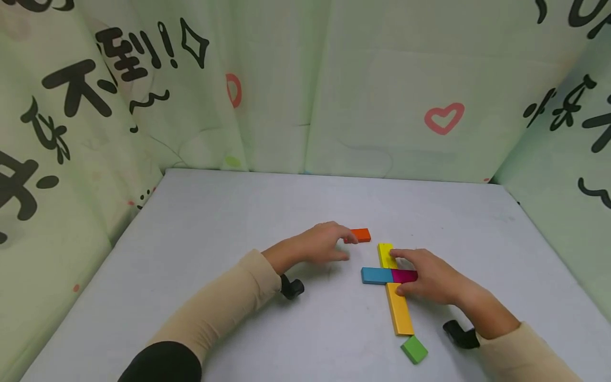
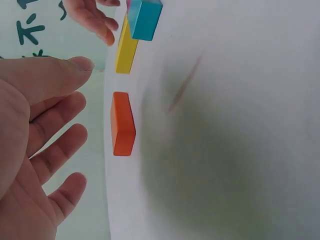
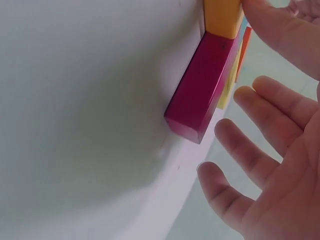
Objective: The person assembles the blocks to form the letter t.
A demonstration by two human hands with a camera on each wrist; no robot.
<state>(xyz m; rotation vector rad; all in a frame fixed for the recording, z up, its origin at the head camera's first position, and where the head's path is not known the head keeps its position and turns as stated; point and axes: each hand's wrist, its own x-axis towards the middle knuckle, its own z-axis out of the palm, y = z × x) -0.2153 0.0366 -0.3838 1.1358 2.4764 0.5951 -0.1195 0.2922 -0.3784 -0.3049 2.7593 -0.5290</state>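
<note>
My left hand [image 1: 321,244] hovers by an orange-red block [image 1: 363,235], fingers spread; the left wrist view shows a gap between them and the orange-red block [image 2: 123,122]. The right hand [image 1: 436,277] is over a cross-like layout of blocks, thumb at the amber block [image 1: 400,315] and index finger by the yellow block [image 1: 386,257]. Between those two, a blue block [image 1: 376,275] meets a magenta block [image 1: 402,276] end to end. In the right wrist view the thumb [image 3: 285,35] touches the amber block [image 3: 221,17]; the other fingers are apart from the magenta block [image 3: 202,85].
A green block [image 1: 414,350] lies turned at the amber block's near end. All blocks lie on a white table [image 1: 238,223]. Pale green printed curtains [image 1: 372,95] surround the table's back and sides. Dark wrist mounts [image 1: 460,335] sit under both wrists.
</note>
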